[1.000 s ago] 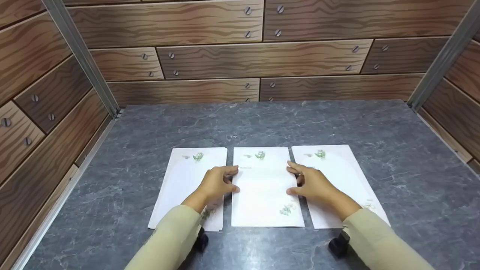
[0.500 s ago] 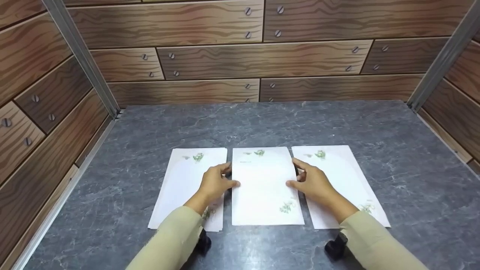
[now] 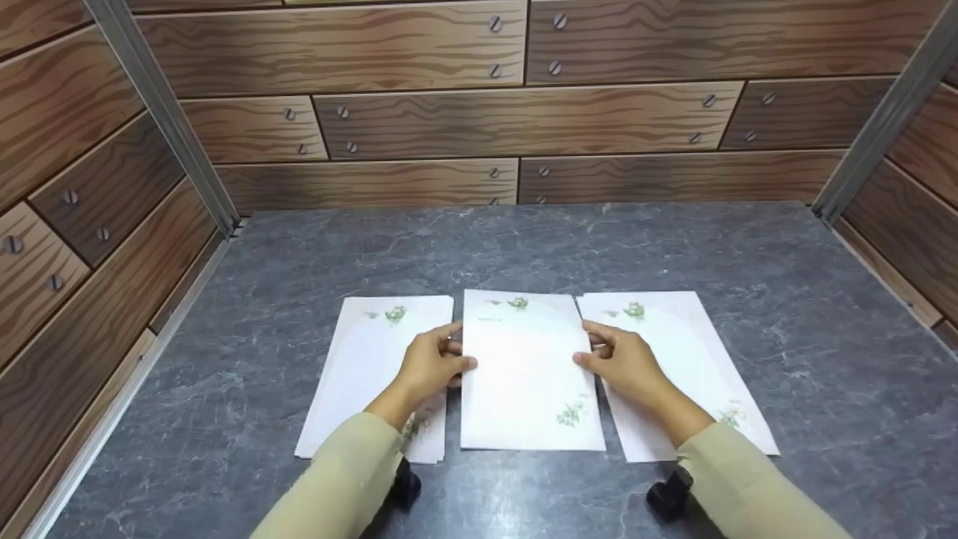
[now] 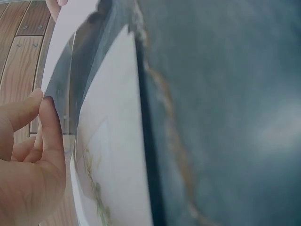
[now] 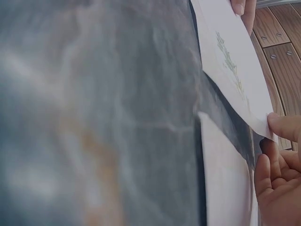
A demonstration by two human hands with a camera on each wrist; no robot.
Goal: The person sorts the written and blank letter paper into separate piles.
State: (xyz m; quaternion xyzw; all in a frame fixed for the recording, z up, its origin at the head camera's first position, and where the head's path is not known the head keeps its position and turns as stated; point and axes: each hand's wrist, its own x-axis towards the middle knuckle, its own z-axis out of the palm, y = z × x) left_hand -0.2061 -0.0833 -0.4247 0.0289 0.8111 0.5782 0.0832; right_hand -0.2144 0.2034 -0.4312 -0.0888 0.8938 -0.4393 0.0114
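Note:
Between both hands is the middle sheet of paper [image 3: 528, 374], white with green plant prints at its top and lower right corner. My left hand [image 3: 428, 365] pinches its left edge, thumb on top and fingers beneath. On the opposite edge my right hand [image 3: 625, 363] pinches the sheet the same way. In the right wrist view the sheet [image 5: 235, 61] bows up off the table, apart from the paper below. The left wrist view has the left hand [image 4: 33, 160] with thumb and forefinger meeting at the sheet's edge.
To the left lies a stack of similar papers [image 3: 359, 359], slightly uneven at its edges. A right-hand stack [image 3: 688, 359] lies partly under the right forearm. All rest on a dark marbled table [image 3: 524, 247], with wood-patterned walls [image 3: 419, 123] behind and at both sides.
Thumbs and fingers have closed on the middle sheet's two edges. The sheet has risen slightly from the table, and the right stack's top left corner has shifted a little left.

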